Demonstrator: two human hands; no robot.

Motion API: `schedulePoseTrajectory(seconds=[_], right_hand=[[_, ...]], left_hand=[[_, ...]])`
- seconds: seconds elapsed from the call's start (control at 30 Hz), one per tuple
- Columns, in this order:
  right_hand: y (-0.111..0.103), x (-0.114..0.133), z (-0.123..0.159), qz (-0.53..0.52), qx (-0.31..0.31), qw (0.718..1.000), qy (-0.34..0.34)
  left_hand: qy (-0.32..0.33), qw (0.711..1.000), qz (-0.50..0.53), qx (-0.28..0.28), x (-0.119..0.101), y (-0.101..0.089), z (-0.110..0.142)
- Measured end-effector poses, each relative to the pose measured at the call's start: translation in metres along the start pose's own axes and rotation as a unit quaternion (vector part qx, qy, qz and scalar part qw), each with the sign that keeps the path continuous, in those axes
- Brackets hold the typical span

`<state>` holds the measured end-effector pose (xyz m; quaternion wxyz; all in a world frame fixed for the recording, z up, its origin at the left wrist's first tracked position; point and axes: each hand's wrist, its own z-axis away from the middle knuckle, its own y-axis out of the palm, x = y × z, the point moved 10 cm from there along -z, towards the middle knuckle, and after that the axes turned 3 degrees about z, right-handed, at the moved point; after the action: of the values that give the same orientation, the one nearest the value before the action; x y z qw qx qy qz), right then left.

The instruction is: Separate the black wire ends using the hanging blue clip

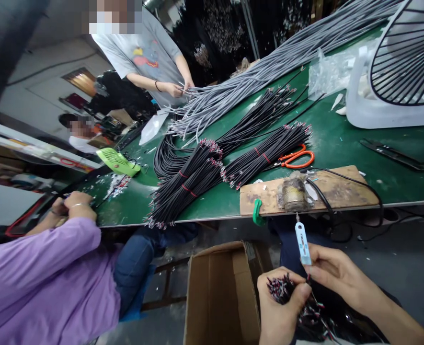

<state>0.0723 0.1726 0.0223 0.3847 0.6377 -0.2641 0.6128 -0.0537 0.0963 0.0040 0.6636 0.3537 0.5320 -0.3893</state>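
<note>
My left hand (281,306) is closed around a bundle of thin black cables (280,289), whose stripped ends show red, white and black wires. Beside it, my right hand (336,273) pinches the lower end of a light blue plastic piece (303,242). A reddish wire end shows just below that piece, between my two hands. The blue piece hangs from the shaft of a small motor (293,194), fixed on a wooden board (344,189) at the table edge. A green clamp (257,212) sits at the board's left part. More loose wire ends lie below my hands, partly hidden.
Bundled black cables (186,184), grey cables (233,91), orange-handled scissors (298,157), black snips (393,154) and a fan (409,62) occupy the green table (398,184). A cardboard box (219,292) stands below. One person in purple (53,282) sits left; another person (150,57) handles grey cables.
</note>
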Motion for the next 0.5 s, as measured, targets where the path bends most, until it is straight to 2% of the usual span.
schedulePoseTrajectory(seconds=[0.07,0.2,0.37,0.5], right_hand=[[-0.007,-0.005,-0.010,-0.048,-0.023,0.998,0.033],[-0.014,0.001,-0.031,-0.089,-0.055,0.993,0.053],[0.000,0.000,-0.037,-0.192,-0.039,0.976,0.093],[0.010,-0.002,-0.034,-0.270,-0.006,0.957,0.104]], left_hand=[[0.043,0.999,0.010,0.008,-0.014,0.000,-0.003],[0.089,0.995,0.041,0.003,-0.031,0.000,-0.008],[0.121,0.992,0.044,-0.007,-0.046,0.009,-0.016],[0.104,0.994,0.021,0.014,-0.045,0.019,-0.021]])
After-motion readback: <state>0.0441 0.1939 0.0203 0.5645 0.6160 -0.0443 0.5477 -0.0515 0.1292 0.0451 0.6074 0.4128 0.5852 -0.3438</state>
